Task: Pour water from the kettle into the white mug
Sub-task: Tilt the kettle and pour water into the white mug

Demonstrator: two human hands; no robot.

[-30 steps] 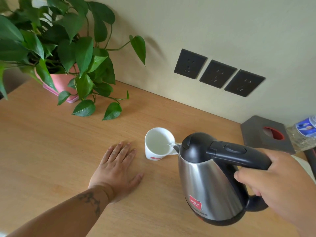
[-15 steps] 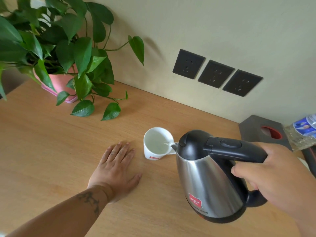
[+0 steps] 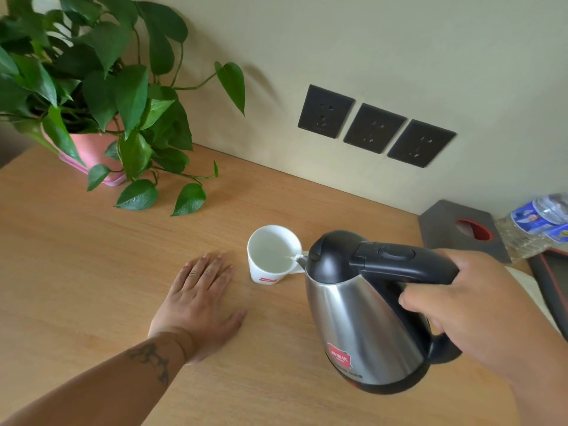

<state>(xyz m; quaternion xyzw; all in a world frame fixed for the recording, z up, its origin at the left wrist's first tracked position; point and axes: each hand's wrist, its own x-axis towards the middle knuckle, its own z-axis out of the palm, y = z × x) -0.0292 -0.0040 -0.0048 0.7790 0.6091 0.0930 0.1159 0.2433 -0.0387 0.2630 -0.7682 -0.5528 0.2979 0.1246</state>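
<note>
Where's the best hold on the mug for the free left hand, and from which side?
Wrap the mug body from its left side, where the left hand lies flat on the table. The handle points right, under the kettle spout, so that side is blocked. The mug stands upright with water in it, so likely a level side grip below the rim.

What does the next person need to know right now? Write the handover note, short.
Right hand: closed on the kettle handle, kettle lifted and tilted, spout at the white mug rim.
Left hand: flat on the wooden table, open, beside the mug, not touching it.
Done: water is running into the mug; some is already inside.
Left: finish filling, level the kettle, set it down. Its base is not in view.
</note>
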